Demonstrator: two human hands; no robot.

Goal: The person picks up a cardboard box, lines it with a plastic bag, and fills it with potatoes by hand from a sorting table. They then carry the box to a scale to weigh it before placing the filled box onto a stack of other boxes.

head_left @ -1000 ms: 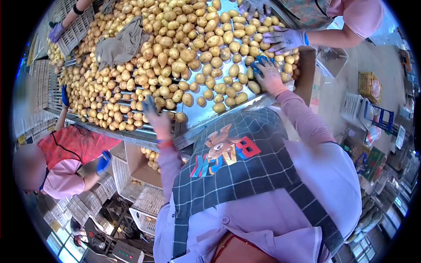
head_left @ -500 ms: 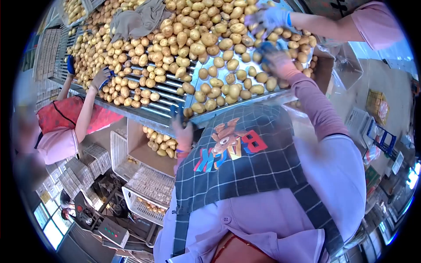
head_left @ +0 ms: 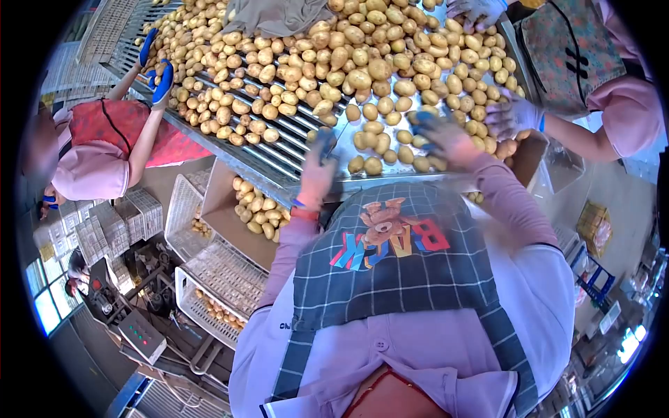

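My left hand (head_left: 319, 164), in a glove with blue fingers, is at the near edge of the sorting table, where the slatted bars (head_left: 296, 148) meet the smooth metal sheet (head_left: 340, 150). Its fingers point away from me and look stretched out, beside a potato. My right hand (head_left: 449, 138), gloved the same way, reaches over potatoes (head_left: 405, 154) on the metal sheet. Motion smears its fingers, so whether they grip a potato is hidden. More yellow potatoes (head_left: 359, 78) lie thickly across the far side.
At the right, a co-worker's gloved hand (head_left: 512, 115) touches potatoes close to my right hand. Another person's blue-gloved hand (head_left: 164, 82) is at the left. A grey cloth (head_left: 279, 15) lies on the pile. Below the edge stand a cardboard box (head_left: 226, 212) and a white crate (head_left: 188, 216).
My left hand has moved from the table's rim onto its near edge. Several potatoes on the metal sheet have shifted or gone. The co-worker's hand at the right has come nearer. The view has turned slightly.
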